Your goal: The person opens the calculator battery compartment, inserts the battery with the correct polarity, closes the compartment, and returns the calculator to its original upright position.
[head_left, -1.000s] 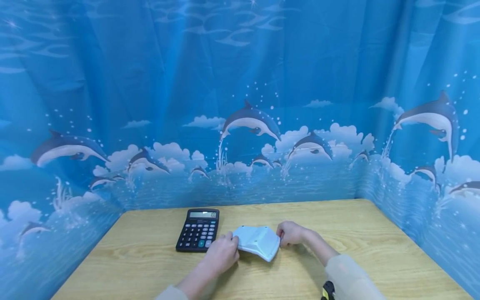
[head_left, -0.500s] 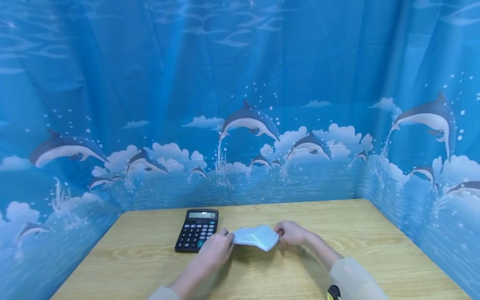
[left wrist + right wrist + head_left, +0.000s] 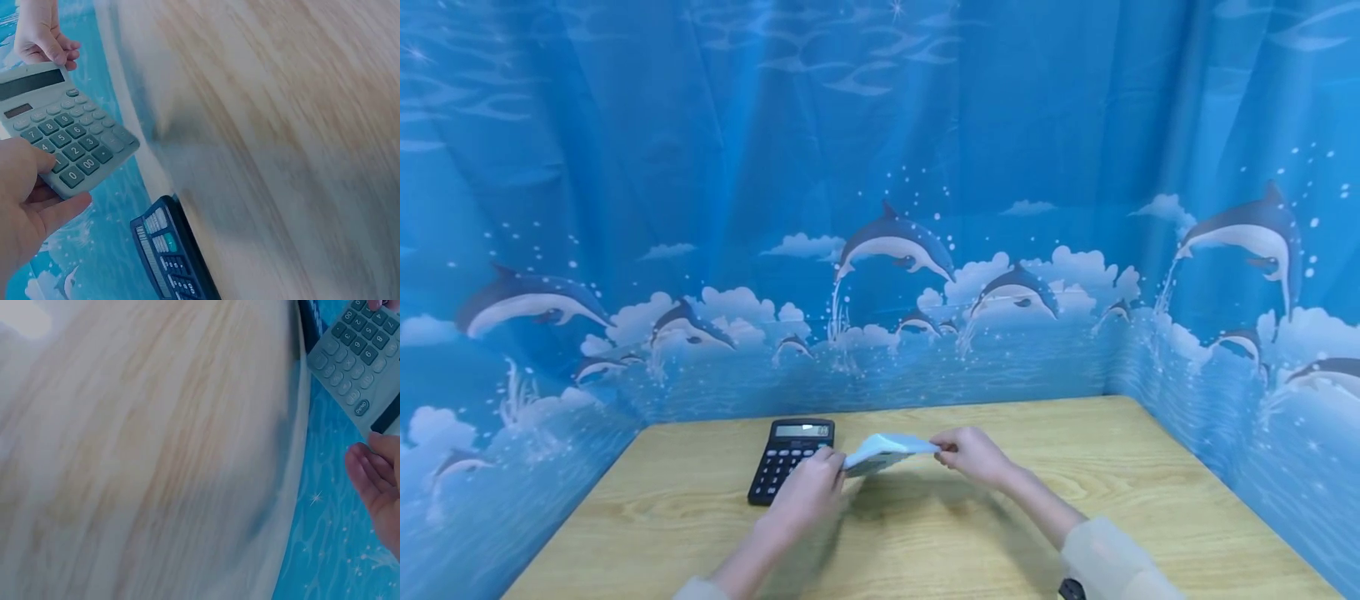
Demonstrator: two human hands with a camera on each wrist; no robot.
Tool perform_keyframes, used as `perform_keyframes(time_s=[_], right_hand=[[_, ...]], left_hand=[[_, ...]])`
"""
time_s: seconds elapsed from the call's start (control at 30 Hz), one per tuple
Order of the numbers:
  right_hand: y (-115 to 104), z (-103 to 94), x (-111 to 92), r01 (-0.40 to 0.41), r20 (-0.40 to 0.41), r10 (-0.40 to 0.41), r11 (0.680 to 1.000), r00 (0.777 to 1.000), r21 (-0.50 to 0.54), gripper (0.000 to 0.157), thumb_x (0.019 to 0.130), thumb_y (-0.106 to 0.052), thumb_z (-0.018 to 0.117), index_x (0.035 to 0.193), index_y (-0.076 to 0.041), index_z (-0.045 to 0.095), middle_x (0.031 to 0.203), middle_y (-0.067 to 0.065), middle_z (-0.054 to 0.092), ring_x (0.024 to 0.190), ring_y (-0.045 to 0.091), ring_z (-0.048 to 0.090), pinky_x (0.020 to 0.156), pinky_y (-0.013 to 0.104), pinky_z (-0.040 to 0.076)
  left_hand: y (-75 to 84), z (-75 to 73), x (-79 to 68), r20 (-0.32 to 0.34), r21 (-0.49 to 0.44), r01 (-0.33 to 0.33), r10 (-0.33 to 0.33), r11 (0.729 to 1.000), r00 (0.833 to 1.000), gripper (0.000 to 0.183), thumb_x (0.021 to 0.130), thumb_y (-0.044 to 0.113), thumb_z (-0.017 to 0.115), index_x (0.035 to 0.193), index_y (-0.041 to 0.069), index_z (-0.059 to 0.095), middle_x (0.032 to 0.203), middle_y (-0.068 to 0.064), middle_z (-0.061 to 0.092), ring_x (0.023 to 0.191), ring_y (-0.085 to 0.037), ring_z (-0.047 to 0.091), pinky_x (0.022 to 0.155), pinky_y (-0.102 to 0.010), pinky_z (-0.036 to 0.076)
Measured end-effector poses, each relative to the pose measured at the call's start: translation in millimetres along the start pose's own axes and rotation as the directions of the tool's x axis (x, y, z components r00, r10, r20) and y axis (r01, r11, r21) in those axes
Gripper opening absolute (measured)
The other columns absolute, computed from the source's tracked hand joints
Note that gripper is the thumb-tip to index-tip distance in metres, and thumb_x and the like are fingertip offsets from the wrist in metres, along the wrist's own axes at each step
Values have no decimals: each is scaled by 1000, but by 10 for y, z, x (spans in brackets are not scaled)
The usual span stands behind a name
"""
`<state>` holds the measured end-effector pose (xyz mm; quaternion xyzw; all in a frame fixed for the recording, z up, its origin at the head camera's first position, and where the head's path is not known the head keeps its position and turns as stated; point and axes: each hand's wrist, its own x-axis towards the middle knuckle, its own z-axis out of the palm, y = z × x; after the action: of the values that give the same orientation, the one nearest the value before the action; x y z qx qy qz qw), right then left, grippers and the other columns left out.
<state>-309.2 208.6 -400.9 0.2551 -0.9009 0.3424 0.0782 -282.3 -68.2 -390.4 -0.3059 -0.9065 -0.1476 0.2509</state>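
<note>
A pale calculator (image 3: 891, 443) is held between both hands above the table, tilted nearly edge-on in the head view. My left hand (image 3: 808, 490) pinches its left side; in the left wrist view the thumb and fingers clasp the pale calculator (image 3: 78, 134) near the number keys. At the opposite end my right hand (image 3: 976, 458) pinches a corner. The right wrist view shows that right hand (image 3: 382, 487) at the corner beside the dark display of the pale calculator (image 3: 359, 359). A black calculator (image 3: 778, 462) lies on the table, partly covered by my left hand.
The wooden table (image 3: 647, 517) runs back to a blue dolphin-print curtain (image 3: 880, 367), which also encloses both sides. A small black object (image 3: 1072, 589) shows at the bottom edge next to my right sleeve (image 3: 1112, 558).
Both hands have shifted left and slightly up with the pale calculator. It has tipped from showing its back to nearly edge-on. The black calculator stays put, now more covered by my left hand.
</note>
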Motion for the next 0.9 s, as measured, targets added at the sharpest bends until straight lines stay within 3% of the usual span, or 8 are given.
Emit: perform_keyframes(time_s=[0.3,0.47,0.53,0.63,0.73,0.8,0.9], right_hand=[[-300,57,74,46,-124,-36,996,992,72,17,85,-2,61,100,4,67,76,8,68,62,13,62,55,20,51],[-476,121,137,27,-144,1,981,990,193,15,86,-2,60,99,4,66,77,9,67,66,25,65,59,30,54],[-542,145,159,21,-131,11,970,991,242,16,87,-4,60,99,5,66,77,9,67,67,28,64,59,31,54],[-630,189,192,24,-103,5,960,995,279,16,89,-8,59,98,4,66,75,6,64,67,26,63,59,28,54],[-701,249,235,26,-68,-8,963,998,270,16,91,-11,57,96,3,65,72,5,62,65,20,62,59,28,54],[-734,304,265,23,-43,-12,966,999,258,16,92,-11,56,94,3,64,70,4,61,63,16,60,58,30,54],[-784,415,309,3,-1,-3,961,1000,277,14,92,-10,56,90,2,64,68,6,61,59,13,59,56,33,54]], left_hand=[[-72,-285,-95,72,-86,181,-175,980,982,20,81,4,67,99,-2,67,83,-4,56,74,-16,56,57,-25,50],[-128,-436,-179,84,-167,224,-213,960,973,13,80,4,68,92,0,69,74,-1,55,66,-11,49,50,-21,43],[-149,-499,-220,120,-227,269,-248,936,961,13,80,2,67,92,0,69,72,-1,54,61,-11,47,47,-21,41],[-185,-598,-280,222,-344,385,-324,857,919,19,83,0,63,101,-3,67,74,-4,59,60,-12,51,45,-22,44],[-218,-693,-333,334,-399,508,-395,763,856,30,84,-1,61,113,-7,60,77,-6,62,61,-14,57,46,-24,48],[-239,-743,-368,380,-390,557,-423,733,823,34,83,0,61,116,-9,58,75,-6,62,61,-14,57,47,-25,49],[-266,-800,-447,425,-358,603,-451,713,785,37,81,0,63,115,-11,57,71,-4,60,60,-15,56,48,-27,50]])
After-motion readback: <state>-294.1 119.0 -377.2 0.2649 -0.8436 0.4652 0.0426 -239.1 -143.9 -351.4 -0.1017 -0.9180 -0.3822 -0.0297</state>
